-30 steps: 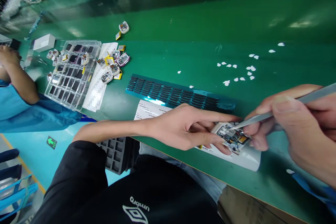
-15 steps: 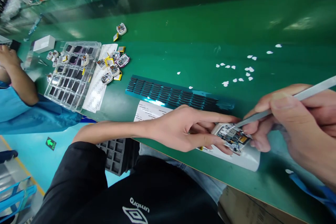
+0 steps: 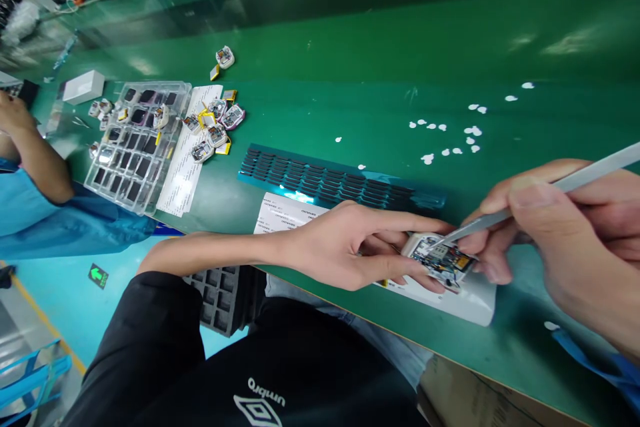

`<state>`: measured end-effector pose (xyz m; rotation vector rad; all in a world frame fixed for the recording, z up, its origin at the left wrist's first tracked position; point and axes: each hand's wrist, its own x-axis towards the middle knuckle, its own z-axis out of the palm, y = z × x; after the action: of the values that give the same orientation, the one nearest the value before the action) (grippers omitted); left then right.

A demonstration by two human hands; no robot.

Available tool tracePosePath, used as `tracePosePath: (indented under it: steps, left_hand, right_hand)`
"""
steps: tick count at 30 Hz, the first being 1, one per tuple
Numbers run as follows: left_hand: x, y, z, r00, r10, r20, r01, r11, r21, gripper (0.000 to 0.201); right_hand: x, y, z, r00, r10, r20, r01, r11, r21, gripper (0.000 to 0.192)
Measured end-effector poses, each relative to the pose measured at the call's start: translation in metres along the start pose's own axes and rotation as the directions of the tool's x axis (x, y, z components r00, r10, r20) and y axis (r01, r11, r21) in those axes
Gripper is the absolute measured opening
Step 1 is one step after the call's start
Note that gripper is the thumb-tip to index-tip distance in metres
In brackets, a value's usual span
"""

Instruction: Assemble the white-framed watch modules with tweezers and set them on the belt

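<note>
One word reads clearly on my feed: "umbro", inverted on the black shirt (image 3: 300,373), on the wearer's side of the blue film strip (image 3: 427,199). Just beside that strip, a printed sheet (image 3: 287,209) repeats small lettering I can't make out. Well apart from the strip, a floor sign (image 3: 97,275) carries a green arrow; its smaller marks are illegible to me. My left hand (image 3: 345,240) has thumb and fingers narrowed around the edges of an opened white device (image 3: 445,263), which sits over the sheet near the strip's right-hand end. My right hand (image 3: 560,227) pinches a slim metal tool (image 3: 585,177), its tip at the device's open face; I can't tell whether they touch.
</note>
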<state>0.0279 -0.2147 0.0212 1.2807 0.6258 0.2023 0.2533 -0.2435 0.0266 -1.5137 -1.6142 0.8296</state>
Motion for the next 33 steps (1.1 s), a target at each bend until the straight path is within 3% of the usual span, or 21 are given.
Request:
tracePosePath:
  steps: [11,22,33]
  left_hand:
    - [0.0008,-0.0023,0.0004,1.0,0.005,-0.005,-0.006,1.0,-0.027,0.068]
    - [-0.0007,-0.0012,-0.0008,0.999,0.037,0.017,-0.038,0.995,0.092,0.064]
    - [-0.0001,-0.005,0.0015,0.999,0.051,-0.006,-0.051,0.994,0.098,0.063]
  right_hand:
    - [0.0025,-0.0043,0.0011,1.0,-0.019,0.004,0.019,1.0,0.005,0.046]
    - [-0.0012,0.0028,-0.0008,0.999,-0.015,0.042,0.016,1.0,-0.026,0.044]
    - [0.0007,0.0018,-0.0007,0.996,-0.062,0.066,0.063,0.998,-0.014,0.042]
